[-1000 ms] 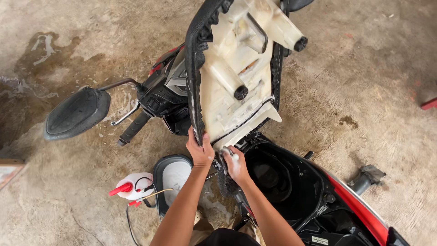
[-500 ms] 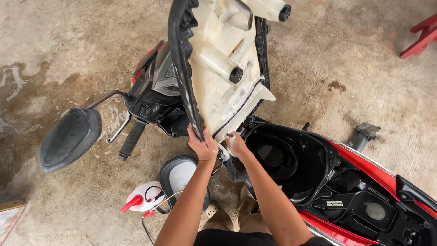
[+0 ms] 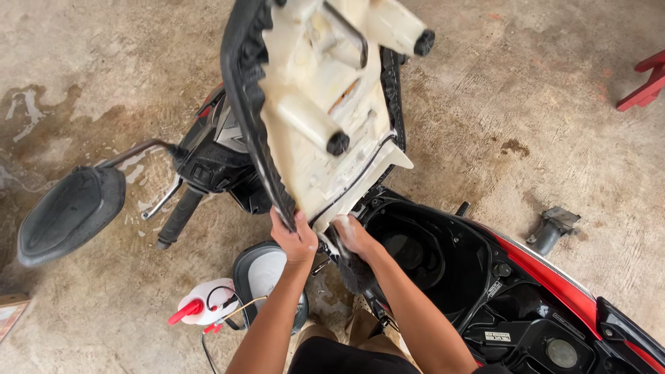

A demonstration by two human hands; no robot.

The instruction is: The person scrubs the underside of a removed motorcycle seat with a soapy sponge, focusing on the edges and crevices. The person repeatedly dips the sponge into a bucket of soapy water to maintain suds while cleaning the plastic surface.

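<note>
A scooter's seat (image 3: pixel 312 118) is tipped up, its cream plastic underside facing me and its black edge toward the left. My left hand (image 3: pixel 294 239) grips the seat's lower black edge near the hinge. My right hand (image 3: pixel 353 235) is at the hinge just beside it, fingers curled against the seat base; what it holds is hidden. Below the seat the black storage compartment (image 3: pixel 429 256) of the red scooter lies exposed.
The left mirror (image 3: pixel 69 211) and handlebar grip (image 3: pixel 176 218) stick out to the left. A white spray bottle with a red nozzle (image 3: pixel 201 308) and a second mirror (image 3: pixel 260 277) sit near my knees. A footpeg (image 3: pixel 551 228) pokes out right; a red object (image 3: pixel 644 83) lies far right.
The view has shifted so the seat and scooter sit further left and up in frame. Both hands stay at the seat's hinge end.
</note>
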